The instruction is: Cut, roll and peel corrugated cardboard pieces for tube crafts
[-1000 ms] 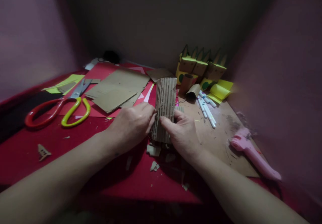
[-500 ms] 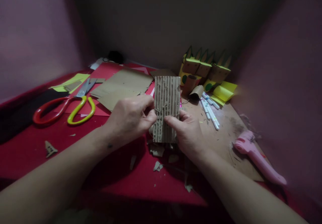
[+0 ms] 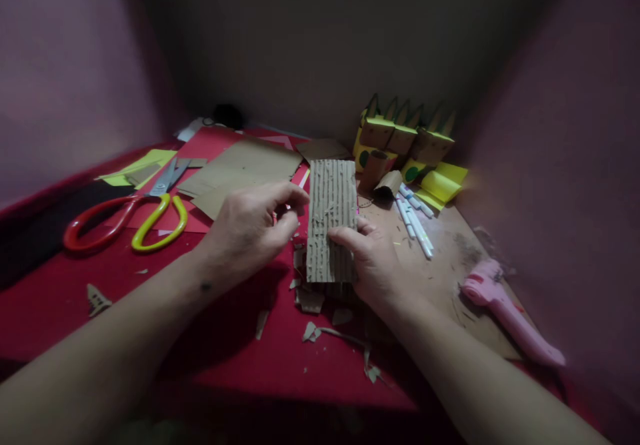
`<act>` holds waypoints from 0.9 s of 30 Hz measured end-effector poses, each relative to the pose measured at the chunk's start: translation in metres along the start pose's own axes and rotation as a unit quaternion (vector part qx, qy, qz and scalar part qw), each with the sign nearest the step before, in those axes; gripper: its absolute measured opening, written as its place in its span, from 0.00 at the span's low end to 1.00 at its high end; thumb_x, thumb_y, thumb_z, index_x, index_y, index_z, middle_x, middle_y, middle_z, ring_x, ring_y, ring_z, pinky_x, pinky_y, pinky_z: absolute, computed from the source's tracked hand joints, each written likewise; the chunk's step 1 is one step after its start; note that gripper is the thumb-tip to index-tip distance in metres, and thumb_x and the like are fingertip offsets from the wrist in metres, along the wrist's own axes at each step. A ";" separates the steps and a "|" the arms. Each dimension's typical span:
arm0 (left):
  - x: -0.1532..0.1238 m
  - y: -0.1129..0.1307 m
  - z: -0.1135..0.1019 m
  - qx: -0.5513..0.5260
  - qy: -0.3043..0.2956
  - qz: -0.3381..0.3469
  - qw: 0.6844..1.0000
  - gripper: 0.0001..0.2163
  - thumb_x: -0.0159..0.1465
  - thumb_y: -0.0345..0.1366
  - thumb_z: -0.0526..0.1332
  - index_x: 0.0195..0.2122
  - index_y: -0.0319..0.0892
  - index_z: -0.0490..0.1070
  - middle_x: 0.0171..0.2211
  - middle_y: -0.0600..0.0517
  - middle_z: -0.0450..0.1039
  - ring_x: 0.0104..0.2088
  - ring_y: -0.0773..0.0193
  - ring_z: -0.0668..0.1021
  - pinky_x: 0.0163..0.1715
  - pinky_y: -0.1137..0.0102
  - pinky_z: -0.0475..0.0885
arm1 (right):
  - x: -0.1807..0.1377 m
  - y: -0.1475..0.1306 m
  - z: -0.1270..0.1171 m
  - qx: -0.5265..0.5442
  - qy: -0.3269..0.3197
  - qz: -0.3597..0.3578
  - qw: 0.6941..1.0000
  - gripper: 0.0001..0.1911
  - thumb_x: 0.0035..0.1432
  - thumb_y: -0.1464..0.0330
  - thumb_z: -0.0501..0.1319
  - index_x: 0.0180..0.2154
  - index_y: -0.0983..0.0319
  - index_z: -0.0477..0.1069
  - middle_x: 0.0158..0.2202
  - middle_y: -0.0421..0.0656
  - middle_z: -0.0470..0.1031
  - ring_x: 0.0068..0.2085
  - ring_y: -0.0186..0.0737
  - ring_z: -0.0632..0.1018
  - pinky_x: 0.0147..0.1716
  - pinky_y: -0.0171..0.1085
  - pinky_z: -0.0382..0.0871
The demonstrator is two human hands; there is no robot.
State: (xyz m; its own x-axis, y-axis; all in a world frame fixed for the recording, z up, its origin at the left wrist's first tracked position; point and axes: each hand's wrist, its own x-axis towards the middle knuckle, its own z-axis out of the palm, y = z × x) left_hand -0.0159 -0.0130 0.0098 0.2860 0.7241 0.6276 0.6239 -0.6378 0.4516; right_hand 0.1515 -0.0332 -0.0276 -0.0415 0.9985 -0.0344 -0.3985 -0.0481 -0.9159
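A strip of corrugated cardboard [image 3: 333, 198] with its ridges bared stands nearly upright in the middle of the view. My right hand [image 3: 373, 258] grips its lower right side, thumb across the front and the other fingers mostly hidden behind. Just off the strip's left edge is my left hand [image 3: 250, 225], its thumb and index finger apart with nothing visible between them. Torn paper scraps [image 3: 310, 300] lie below the strip on the red cloth [image 3: 220, 351].
Large scissors [image 3: 150, 211] with red and yellow handles lie open at left, beside cardboard sheets [image 3: 245, 165] and red paper. At right are white markers [image 3: 415, 221], yellow paper [image 3: 443, 185], a pink glue gun [image 3: 510, 315] and a board [image 3: 445, 285]. Cardboard figures [image 3: 400, 138] stand behind.
My left hand has drawn slightly left, away from the cardboard strip, and its thumb and index finger have parted. The right hand keeps its grip on the strip.
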 end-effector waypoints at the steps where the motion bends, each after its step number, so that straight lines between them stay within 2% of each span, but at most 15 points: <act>1: -0.001 0.000 0.001 -0.005 -0.009 0.008 1.000 0.07 0.61 0.31 0.58 0.38 0.41 0.74 0.31 0.53 0.77 0.29 0.65 0.76 0.31 0.71 0.69 | 0.000 0.000 0.000 0.001 -0.001 0.001 1.000 0.05 0.45 0.72 0.65 0.29 0.62 0.75 0.26 0.39 0.77 0.27 0.37 0.76 0.30 0.37 0.71; 6: -0.002 -0.003 0.006 0.010 -0.043 0.052 0.998 0.05 0.63 0.32 0.59 0.37 0.39 0.74 0.31 0.51 0.75 0.29 0.65 0.74 0.29 0.71 0.67 | -0.001 -0.001 0.001 0.009 -0.009 0.007 1.000 0.05 0.45 0.72 0.66 0.29 0.62 0.76 0.25 0.38 0.77 0.27 0.36 0.76 0.30 0.37 0.70; 13: -0.004 -0.007 0.011 0.081 -0.040 0.105 0.990 0.04 0.64 0.32 0.59 0.36 0.38 0.71 0.28 0.52 0.71 0.24 0.66 0.70 0.26 0.71 0.65 | -0.002 0.003 0.000 -0.005 -0.026 -0.009 1.000 0.07 0.46 0.70 0.66 0.32 0.61 0.77 0.27 0.38 0.77 0.28 0.37 0.76 0.32 0.38 0.71; 19: -0.004 -0.007 0.011 0.089 -0.049 0.114 0.988 0.07 0.65 0.31 0.54 0.32 0.39 0.70 0.27 0.51 0.72 0.27 0.64 0.73 0.28 0.70 0.66 | -0.003 0.005 -0.002 -0.029 -0.040 -0.008 0.999 0.05 0.49 0.70 0.65 0.32 0.60 0.76 0.26 0.37 0.77 0.27 0.36 0.76 0.31 0.38 0.72; 22: -0.003 -0.005 0.010 0.071 -0.036 0.089 0.993 0.06 0.65 0.32 0.55 0.33 0.41 0.70 0.28 0.51 0.74 0.28 0.64 0.74 0.29 0.70 0.67 | -0.003 0.005 -0.002 -0.031 -0.039 -0.006 0.999 0.07 0.49 0.70 0.65 0.34 0.60 0.77 0.26 0.38 0.77 0.27 0.37 0.76 0.32 0.39 0.72; 27: -0.004 0.000 0.010 0.038 -0.030 0.077 0.996 0.05 0.64 0.32 0.57 0.34 0.41 0.72 0.30 0.51 0.75 0.30 0.64 0.76 0.31 0.71 0.69 | -0.007 0.001 0.001 -0.104 -0.031 -0.044 0.993 0.07 0.51 0.68 0.65 0.35 0.60 0.77 0.27 0.38 0.76 0.29 0.37 0.75 0.30 0.38 0.70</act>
State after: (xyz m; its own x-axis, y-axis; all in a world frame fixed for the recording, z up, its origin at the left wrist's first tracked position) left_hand -0.0105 -0.0134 0.0007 0.4241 0.6354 0.6453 0.6213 -0.7225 0.3032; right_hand 0.1503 -0.0402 -0.0283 -0.0736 0.9950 0.0675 -0.2048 0.0512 -0.9775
